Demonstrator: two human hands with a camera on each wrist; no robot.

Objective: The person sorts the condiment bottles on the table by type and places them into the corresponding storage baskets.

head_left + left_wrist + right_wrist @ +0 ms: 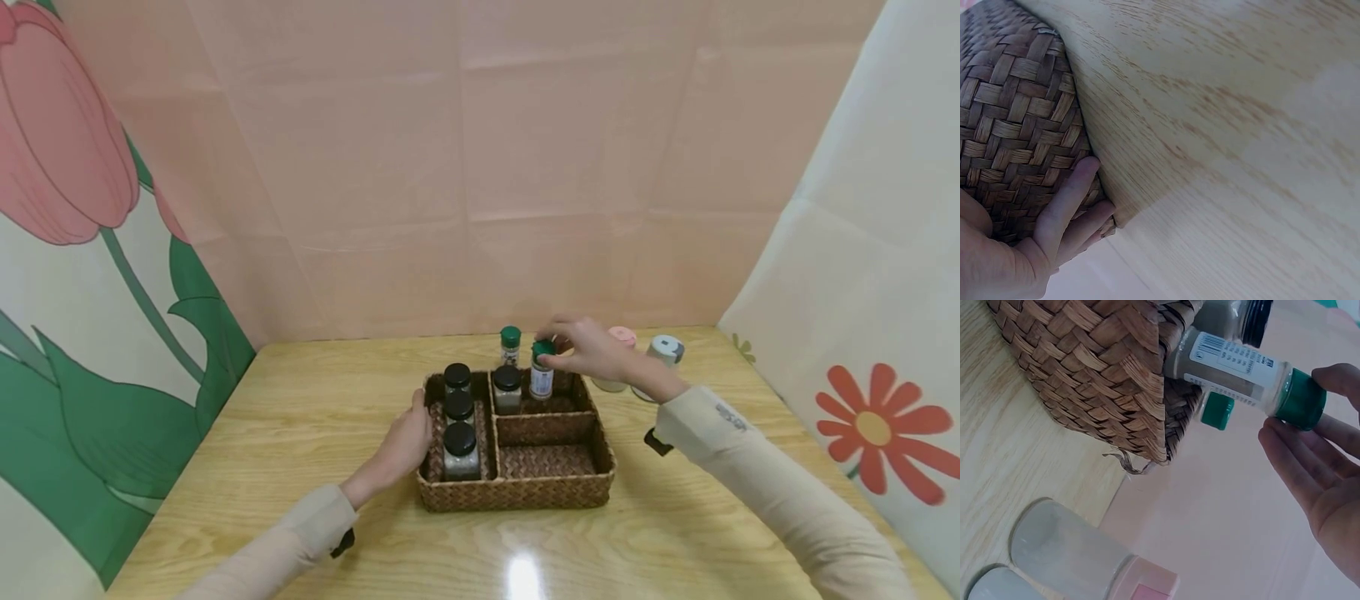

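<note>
A woven basket (517, 493) with three compartments sits on the table. My left hand (405, 437) holds its left side near the back corner; its fingers (1063, 203) lie along the outer wall (1022, 119). My right hand (592, 350) pinches the green cap of a spice bottle (542, 382) with a white label, tilted in the right wrist view. The bottle's lower end is inside the back right compartment; whether it touches the bottom is hidden. Beside it there stands a black-lidded jar (507, 392). Several black-lidded jars (461, 460) stand in a row in the left compartment.
Behind the basket stands another green-capped bottle (510, 343). To the right are a pink-lidded jar (621, 337) and a jar with a pale lid (666, 348), partly behind my right forearm. The front right compartment (547, 460) shows its woven floor. A pink backdrop (465, 167) rises behind the table.
</note>
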